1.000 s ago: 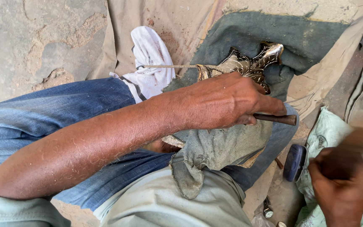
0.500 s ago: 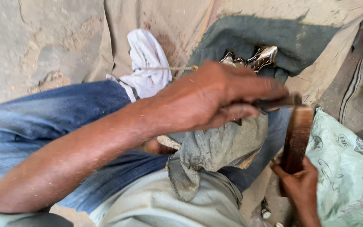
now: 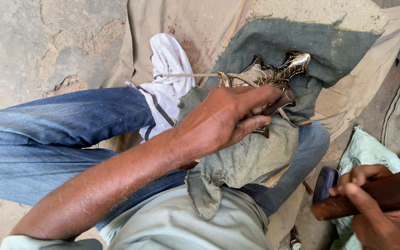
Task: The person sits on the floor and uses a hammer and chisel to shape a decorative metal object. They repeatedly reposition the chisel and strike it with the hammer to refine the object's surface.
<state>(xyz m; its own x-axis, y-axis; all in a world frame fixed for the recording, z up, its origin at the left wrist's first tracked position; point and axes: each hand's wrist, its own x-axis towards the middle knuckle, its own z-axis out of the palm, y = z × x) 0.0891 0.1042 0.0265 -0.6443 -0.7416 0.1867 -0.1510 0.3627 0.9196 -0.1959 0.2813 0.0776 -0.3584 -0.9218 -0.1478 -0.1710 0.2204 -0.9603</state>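
My left hand (image 3: 228, 118) reaches across my lap and grips a thin dark metal tool (image 3: 281, 101), its tip against an ornate shiny brass piece (image 3: 274, 74). The brass piece lies on a grey-green cloth (image 3: 251, 157) draped over my knee, and a cord (image 3: 186, 75) runs from it to the left. My right hand (image 3: 380, 208) is low at the right edge, closed around the brown wooden handle of a hammer (image 3: 376, 194) whose dark head (image 3: 325, 183) points down.
My legs in blue jeans (image 3: 70, 134) cross the frame. A white cloth (image 3: 167, 78) lies over a foot. Tan sacking (image 3: 200, 28) and a dark cloth (image 3: 302, 37) cover the cracked ground (image 3: 33, 41). A pale green printed bag (image 3: 371, 150) lies at right.
The hammer in my right hand has dropped from upright beside the tool to low at the right. My left hand stays on the tool, and the brass piece shows more.
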